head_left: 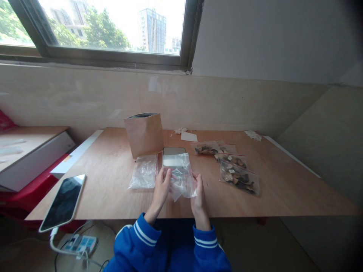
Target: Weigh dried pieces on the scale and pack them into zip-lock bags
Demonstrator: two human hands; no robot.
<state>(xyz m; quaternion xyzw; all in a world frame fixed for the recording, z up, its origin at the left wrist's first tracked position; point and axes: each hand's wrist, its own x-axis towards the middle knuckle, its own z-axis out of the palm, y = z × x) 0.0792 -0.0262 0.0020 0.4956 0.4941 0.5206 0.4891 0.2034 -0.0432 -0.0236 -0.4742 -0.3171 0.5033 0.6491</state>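
Brown wooden surface [113, 196] stood by a beige wall [255, 102], below a window [113, 28] | my left grip [162, 185] and right grip [199, 192] pinched opposite sides of a clear plastic bag [183, 183] over it | white labels [231, 171] on zip bags [241, 178] were too small to read

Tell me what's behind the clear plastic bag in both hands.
A flat grey rectangular object shows past the clear plastic bag and hazily through it; its near end is covered and can't be made out.
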